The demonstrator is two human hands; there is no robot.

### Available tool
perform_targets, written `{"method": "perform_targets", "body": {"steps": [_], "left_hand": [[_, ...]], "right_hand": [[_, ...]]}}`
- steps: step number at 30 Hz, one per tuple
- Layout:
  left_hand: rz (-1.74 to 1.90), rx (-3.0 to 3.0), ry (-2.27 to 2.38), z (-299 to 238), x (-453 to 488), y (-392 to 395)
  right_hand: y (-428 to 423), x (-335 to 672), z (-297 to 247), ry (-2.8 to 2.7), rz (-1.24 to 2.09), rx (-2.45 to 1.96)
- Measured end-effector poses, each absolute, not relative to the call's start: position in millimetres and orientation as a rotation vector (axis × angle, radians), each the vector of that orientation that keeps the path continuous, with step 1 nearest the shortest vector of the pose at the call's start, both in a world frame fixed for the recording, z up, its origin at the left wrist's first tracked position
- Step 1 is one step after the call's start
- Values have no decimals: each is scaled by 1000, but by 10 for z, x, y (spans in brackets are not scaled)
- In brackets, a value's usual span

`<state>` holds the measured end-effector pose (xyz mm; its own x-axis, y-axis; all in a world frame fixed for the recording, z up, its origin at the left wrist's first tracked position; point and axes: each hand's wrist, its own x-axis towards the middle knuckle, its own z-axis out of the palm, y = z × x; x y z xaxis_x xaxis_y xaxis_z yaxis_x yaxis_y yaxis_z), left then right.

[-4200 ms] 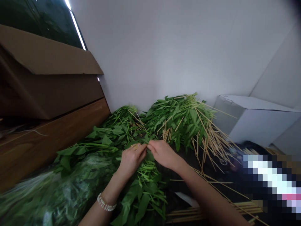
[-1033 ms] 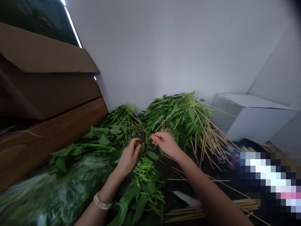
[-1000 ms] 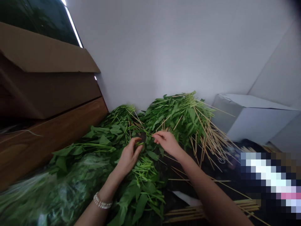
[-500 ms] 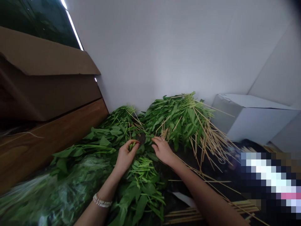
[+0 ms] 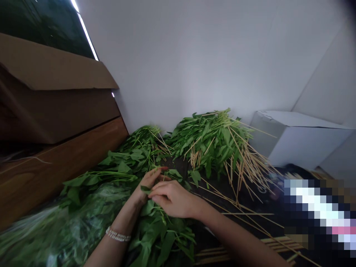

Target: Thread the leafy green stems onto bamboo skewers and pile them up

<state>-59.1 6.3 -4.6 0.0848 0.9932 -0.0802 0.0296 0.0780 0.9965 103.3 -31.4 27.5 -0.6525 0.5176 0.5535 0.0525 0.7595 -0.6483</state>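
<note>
My left hand lies among loose green leafy stems in front of me, its fingers stretched forward over the leaves. A pearl bracelet circles that wrist. My right hand has crossed over to the left and rests fingers-down on the same stems, its fingers curled together on a leaf. Behind them lies a heap of greens threaded on thin bamboo skewers.
More greens lie at left, some under clear plastic. A brown cardboard box sits on a wooden ledge at left. A white box stands at right. Loose skewers lie across the dark surface.
My right hand has drawn back from the skewered heap and moved left and down onto the loose stems. My left hand has slid nearer and flattened.
</note>
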Motion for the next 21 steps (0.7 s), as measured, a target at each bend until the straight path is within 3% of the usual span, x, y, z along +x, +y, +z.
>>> {"method": "perform_targets", "body": {"steps": [8, 15, 21], "left_hand": [[1137, 2039, 1356, -75, -487, -4], [801, 2713, 1446, -80, -403, -124], [627, 2908, 1456, -36, -357, -173]], "right_hand": [[61, 1321, 338, -1696, 936, -788], [153, 1318, 175, -1790, 425, -990], [95, 1274, 171, -1888, 126, -1173]]}}
